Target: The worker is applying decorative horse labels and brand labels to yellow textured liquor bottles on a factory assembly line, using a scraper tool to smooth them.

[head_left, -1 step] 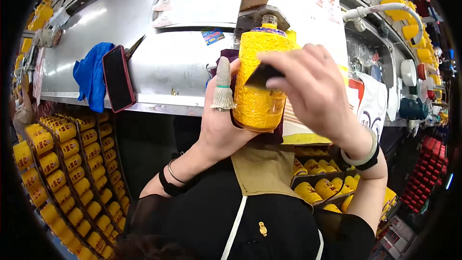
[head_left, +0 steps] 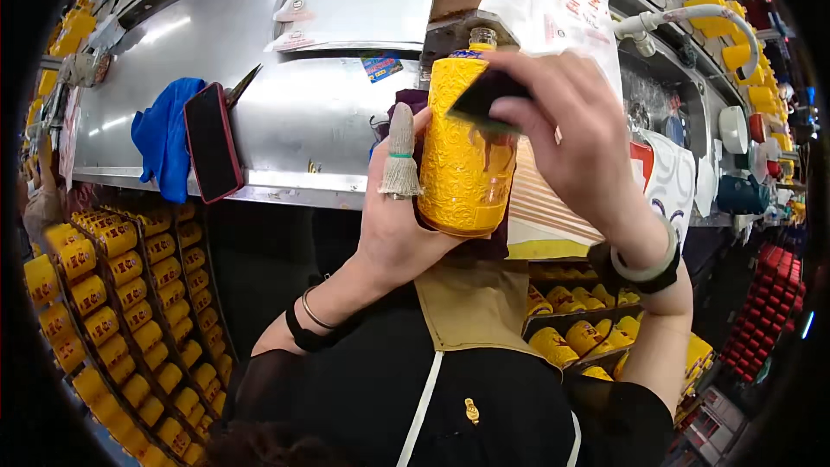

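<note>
My left hand [head_left: 393,229] is closed around the lower left side of an embossed yellow bottle [head_left: 462,186]. The bottle stands nearly upright, its clear glass neck [head_left: 482,38] uncapped. A knitted grey cot [head_left: 400,143] covers the left thumb. Between the thumb and fingers of my right hand [head_left: 584,121] is a dark, flat pad [head_left: 486,102]. It lies across the upper front of the bottle, and part of the bottle's face is hidden behind it. Below the pad a reddish-brown picture [head_left: 494,151] shows on the yellow surface.
On the metal bench [head_left: 285,117] a phone [head_left: 212,143] leans by a blue cloth [head_left: 169,134] and a pointed tool [head_left: 245,84]. White sheets [head_left: 359,4] lie at the back. A white pipe [head_left: 679,15] crosses a sink at right. Racks of yellow bottles [head_left: 125,294] stand below.
My right hand and the pad have moved up the bottle, and the reddish-brown picture has come into sight beneath. The left hand and bottle have stayed in place.
</note>
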{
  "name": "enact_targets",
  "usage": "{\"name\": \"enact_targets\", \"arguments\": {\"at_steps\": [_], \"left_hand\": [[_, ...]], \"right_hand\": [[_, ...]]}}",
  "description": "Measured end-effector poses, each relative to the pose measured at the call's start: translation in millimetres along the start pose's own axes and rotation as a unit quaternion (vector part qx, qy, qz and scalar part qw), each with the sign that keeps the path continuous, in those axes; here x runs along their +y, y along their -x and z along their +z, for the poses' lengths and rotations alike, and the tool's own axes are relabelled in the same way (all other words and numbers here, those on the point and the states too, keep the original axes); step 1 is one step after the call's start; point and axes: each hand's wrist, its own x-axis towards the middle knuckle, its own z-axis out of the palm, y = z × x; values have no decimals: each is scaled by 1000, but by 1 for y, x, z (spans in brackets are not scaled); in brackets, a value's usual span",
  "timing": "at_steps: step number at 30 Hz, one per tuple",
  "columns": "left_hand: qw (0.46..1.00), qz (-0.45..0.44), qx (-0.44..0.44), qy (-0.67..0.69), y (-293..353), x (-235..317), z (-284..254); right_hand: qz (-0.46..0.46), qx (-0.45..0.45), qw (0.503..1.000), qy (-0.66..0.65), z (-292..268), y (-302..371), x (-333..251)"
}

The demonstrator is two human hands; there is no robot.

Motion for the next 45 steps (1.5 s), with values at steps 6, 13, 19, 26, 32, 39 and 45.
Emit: {"name": "enact_targets", "arguments": {"at_steps": [6, 13, 19, 26, 32, 39, 45], "left_hand": [[995, 38, 6, -91, -2, 7, -30], [996, 89, 22, -10, 9, 2, -24], [996, 81, 46, 8, 16, -3, -14], [961, 226, 150, -53, 4, 9, -18], [979, 148, 118, -78, 8, 9, -14], [972, 180, 139, -58, 10, 27, -27], [983, 140, 116, -3, 11, 16, -19]], "right_hand": [[-206, -56, 974, 72, 3, 10, -8], [40, 68, 994, 70, 10, 26, 42], [-293, -43, 955, -29, 1, 18, -41], [-41, 44, 996, 66, -5, -14, -39], [-260, -27, 965, 25, -9, 0, -57], [-24, 38, 995, 92, -10, -25, -52], [-196, -94, 976, 9, -15, 17, -67]]}}
